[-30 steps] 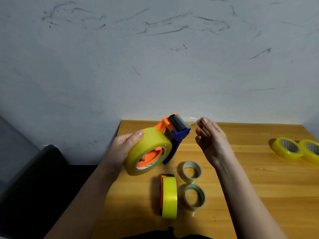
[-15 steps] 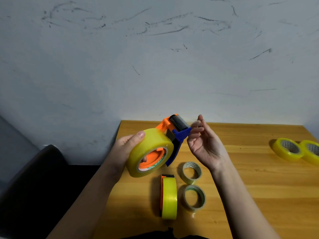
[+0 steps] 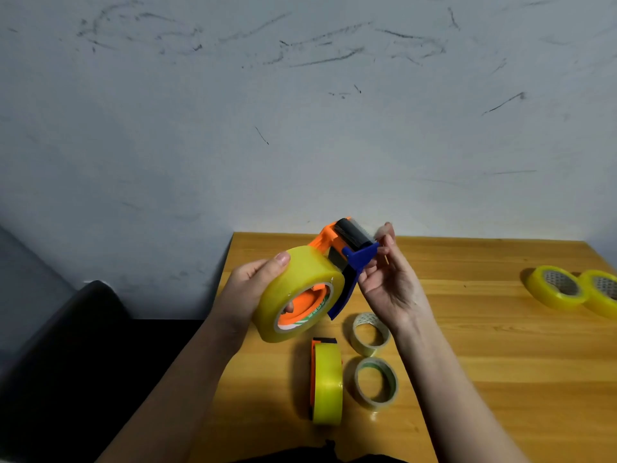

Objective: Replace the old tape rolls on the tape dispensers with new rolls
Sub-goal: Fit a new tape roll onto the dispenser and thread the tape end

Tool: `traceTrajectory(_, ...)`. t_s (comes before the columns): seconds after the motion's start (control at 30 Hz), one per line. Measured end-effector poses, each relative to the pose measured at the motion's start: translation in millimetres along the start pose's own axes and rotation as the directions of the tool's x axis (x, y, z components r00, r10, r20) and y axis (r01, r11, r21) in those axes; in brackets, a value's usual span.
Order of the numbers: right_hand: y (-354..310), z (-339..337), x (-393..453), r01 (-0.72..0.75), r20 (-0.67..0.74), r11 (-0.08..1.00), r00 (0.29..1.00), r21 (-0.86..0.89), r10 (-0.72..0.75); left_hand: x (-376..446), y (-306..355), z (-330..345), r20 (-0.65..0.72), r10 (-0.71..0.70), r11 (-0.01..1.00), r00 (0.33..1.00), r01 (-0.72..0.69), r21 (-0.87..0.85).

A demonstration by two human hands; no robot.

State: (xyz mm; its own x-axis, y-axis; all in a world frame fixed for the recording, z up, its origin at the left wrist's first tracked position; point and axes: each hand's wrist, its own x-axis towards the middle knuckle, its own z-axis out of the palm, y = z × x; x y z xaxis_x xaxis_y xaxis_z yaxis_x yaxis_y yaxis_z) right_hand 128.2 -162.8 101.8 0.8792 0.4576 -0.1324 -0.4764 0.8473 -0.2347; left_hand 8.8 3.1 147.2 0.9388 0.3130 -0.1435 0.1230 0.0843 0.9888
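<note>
We face a scuffed grey wall (image 3: pixel 300 111) behind a wooden bench (image 3: pixel 500 345). Our left grip (image 3: pixel 253 289) clasps the roll (image 3: pixel 297 292), its core print unreadable; our right grip (image 3: pixel 389 279) pinches the dispenser (image 3: pixel 359 253).

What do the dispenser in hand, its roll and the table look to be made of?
Dispenser: likely hard moulded plastic, matte orange and blue, with a black roller. Roll: glossy, translucent yellowish film, apparently plastic tape, with light glinting on it. Table: wood or wood-look laminate, smooth, visible grain lines.

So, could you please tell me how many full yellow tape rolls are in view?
4: one on the dispenser in the left hand, one on the dispenser on the table, two lying far right.
</note>
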Motion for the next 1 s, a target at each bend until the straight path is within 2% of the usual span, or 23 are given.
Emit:
traceTrajectory(0.3,12,6,-4,0.079,-0.113,0.984,0.989,-0.159,-0.098,0,2,6,0.033,0.009,1.000,0.999,-0.009,-0.005)
traceTrajectory(0.43,12,9,-8,0.133,-0.129,0.940,0.975,-0.315,-0.182,-1,4,8,0.042,0.006,1.000,0.999,-0.005,-0.019)
traceTrajectory(0.57,11,9,-10,0.225,-0.089,0.797,0.940,-0.561,-0.328,-2,3,8,0.037,-0.012,0.999,0.999,0.014,-0.037)
traceTrajectory(0.67,10,6,-8,0.266,-0.040,0.695,0.920,-0.668,-0.391,-2,3,7,0.036,-0.003,0.999,0.999,0.004,-0.039)
traceTrajectory(0.83,4,8,-11,0.343,0.116,0.403,0.863,-0.848,-0.492,0,2,4,0.054,-0.004,0.999,0.999,0.006,-0.033)
traceTrajectory(0.9,4,11,-11,0.350,0.114,0.398,0.854,-0.848,-0.508,0,2,3,0.061,-0.005,1.000,0.998,0.007,-0.028)
traceTrajectory(1.0,4,13,-10,0.330,0.063,0.484,0.870,-0.810,-0.488,-2,3,5,0.048,0.002,1.000,0.999,0.000,-0.025)
